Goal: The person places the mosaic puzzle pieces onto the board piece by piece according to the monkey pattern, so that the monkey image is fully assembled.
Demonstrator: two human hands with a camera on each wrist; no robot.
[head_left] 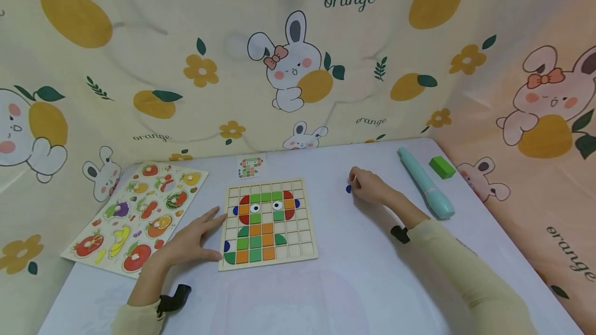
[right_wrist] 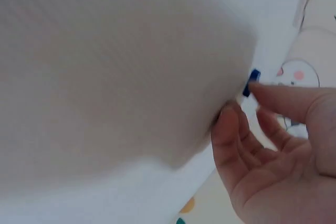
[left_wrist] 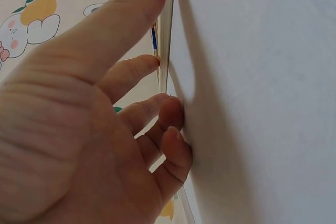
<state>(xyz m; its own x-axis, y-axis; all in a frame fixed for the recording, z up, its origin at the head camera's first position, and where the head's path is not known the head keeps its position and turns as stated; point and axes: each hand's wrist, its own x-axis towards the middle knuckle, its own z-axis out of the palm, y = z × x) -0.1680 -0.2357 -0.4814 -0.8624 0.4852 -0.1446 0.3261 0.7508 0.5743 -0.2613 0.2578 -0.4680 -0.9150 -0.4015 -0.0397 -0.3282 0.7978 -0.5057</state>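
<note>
A pale wooden grid board (head_left: pixel 298 242) lies on the table, with green, orange, red and blue pieces set in its squares. My left hand (head_left: pixel 191 239) rests at its left edge, fingers spread; in the left wrist view the thumb and a fingertip (left_wrist: pixel 152 62) touch that edge. To the right of the board, my right hand (head_left: pixel 370 186) is low over the table with curled fingers. It holds a small blue piece (head_left: pixel 348 189) at its fingertips. In the right wrist view the thumb tip is against the blue piece (right_wrist: pixel 254 77); the far side of the hold is hidden.
A small pattern card (head_left: pixel 251 166) lies behind the board. A fruit-picture board (head_left: pixel 139 211) is at the left, partly behind my left arm. On the right lie a light teal, tapered object (head_left: pixel 425 182) and a green block (head_left: pixel 442 167). A printed cloth hangs behind the table.
</note>
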